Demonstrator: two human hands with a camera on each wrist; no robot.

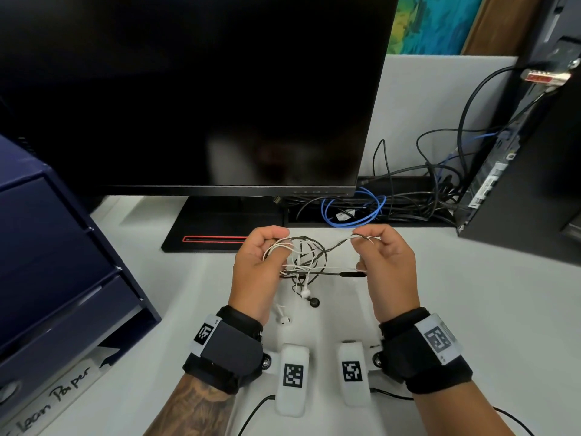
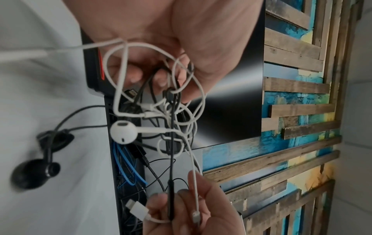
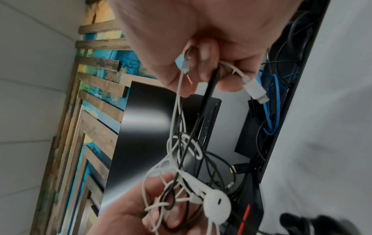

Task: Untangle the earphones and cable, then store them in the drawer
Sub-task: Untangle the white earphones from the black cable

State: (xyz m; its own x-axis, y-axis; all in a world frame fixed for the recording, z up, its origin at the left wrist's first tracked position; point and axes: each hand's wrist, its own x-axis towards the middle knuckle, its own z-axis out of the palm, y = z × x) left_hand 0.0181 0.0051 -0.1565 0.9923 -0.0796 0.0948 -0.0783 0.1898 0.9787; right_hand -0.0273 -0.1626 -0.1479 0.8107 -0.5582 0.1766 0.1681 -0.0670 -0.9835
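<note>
Above the desk [image 1: 471,309], left hand [image 1: 256,272] and right hand [image 1: 388,269] pinching tangled earphones and cable [image 1: 306,262], blue drawers [image 1: 47,262] closed

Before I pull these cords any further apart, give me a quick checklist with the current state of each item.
1. Left hand grips the tangle of white and black cords: ok.
2. Right hand holds the free ends, the black inline remote and the white connector: ok.
3. Cords separated: not ok; white and black strands are knotted together between the hands.
4. Dangling parts clear of the desk clutter: ok; the white earbud and black earbud hang below the tangle, in front of the blue cable.
5. Blue drawer unit open for storing: cannot tell.
</note>
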